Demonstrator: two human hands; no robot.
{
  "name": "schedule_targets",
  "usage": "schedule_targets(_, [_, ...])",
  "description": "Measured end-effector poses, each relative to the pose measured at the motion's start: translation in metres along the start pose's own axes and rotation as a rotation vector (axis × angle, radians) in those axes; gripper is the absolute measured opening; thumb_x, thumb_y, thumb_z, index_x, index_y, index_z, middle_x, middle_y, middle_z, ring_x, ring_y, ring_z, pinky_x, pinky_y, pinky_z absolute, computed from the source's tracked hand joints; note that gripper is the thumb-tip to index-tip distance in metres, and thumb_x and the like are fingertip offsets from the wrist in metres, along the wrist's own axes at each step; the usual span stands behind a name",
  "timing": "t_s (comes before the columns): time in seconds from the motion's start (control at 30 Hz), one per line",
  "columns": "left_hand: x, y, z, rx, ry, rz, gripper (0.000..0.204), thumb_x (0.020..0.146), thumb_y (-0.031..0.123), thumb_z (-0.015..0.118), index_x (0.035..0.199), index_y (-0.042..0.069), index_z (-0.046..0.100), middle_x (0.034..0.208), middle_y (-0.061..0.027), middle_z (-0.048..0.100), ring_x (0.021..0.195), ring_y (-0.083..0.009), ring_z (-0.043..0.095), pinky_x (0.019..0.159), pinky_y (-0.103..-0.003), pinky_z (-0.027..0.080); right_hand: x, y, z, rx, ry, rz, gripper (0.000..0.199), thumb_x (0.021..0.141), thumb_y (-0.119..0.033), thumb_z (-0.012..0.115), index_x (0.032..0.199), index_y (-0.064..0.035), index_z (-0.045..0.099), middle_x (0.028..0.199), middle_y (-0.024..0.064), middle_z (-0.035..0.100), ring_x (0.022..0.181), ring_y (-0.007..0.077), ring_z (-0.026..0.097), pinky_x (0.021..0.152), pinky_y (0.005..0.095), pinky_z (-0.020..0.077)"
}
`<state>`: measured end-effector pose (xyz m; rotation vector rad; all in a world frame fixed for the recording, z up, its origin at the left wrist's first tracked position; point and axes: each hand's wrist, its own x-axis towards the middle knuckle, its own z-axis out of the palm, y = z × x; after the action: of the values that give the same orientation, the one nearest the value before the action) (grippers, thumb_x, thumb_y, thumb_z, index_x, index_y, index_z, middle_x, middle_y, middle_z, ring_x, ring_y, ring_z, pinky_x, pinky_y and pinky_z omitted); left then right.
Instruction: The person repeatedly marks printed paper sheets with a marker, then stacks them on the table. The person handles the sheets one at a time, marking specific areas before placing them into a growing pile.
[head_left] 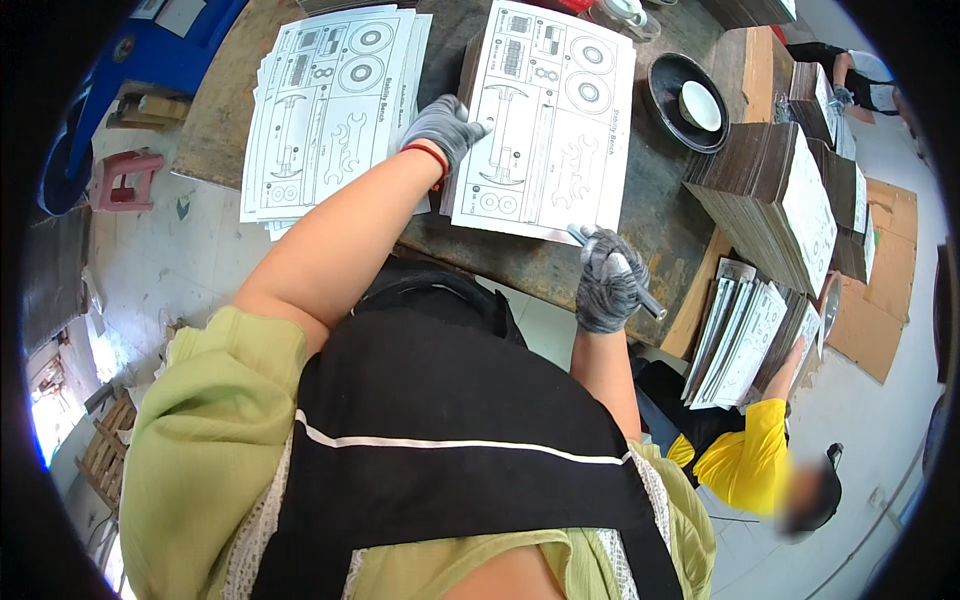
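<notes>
A thick stack of white printed boards [545, 130] with line drawings of tools lies before me on the worn worktable [450, 246]. At the stack's left edge is my left hand [445, 132], in a grey glove, its thumb over the top board and its bent fingers at the side. My right hand [608, 280], also gloved, is closed round a slim metal rod-shaped tool [654, 305]. The tool's bluish tip is by the stack's near right corner. Left of my left hand lies a second, loosely fanned pile of matching printed sheets [325, 115].
A black bowl with a smaller white bowl [700, 105] sits at the far right. Tall board stacks [770, 200] stand right. Below them, a co-worker in a yellow sleeve [745, 460] handles more boards [740, 340]. A pink stool [125, 180] and blue machine [150, 65] are left.
</notes>
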<state>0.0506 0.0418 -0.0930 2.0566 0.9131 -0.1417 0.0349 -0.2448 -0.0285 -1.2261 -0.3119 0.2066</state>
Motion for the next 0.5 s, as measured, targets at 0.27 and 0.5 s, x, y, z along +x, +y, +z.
schedule_targets(0.27, [0.067,-0.111,-0.018,-0.432,0.021,0.230,0.017,0.082,0.013,0.064,0.091,0.005,0.052,0.082,-0.0079,0.057,0.075,-0.0174,0.056,0.072,-0.031,0.048,0.011,-0.013,0.013,-0.051,-0.052,-0.066,0.023,0.076,-0.016,0.055,0.073,0.0060,0.059,0.066,0.0117,0.057,0.063,0.0222,0.056,0.075,0.0407,0.0490])
schedule_targets(0.5, [0.042,-0.240,-0.208,-0.613,0.371,0.014,0.026,0.077,-0.003,0.060,0.101,0.004,0.054,0.098,-0.0111,0.058,0.087,-0.0197,0.059,0.078,-0.030,0.051,0.018,-0.001,0.000,-0.140,0.032,0.070,0.030,0.079,-0.020,0.057,0.082,0.0090,0.061,0.065,0.0098,0.052,0.063,0.0210,0.051,0.079,0.0438,0.0459])
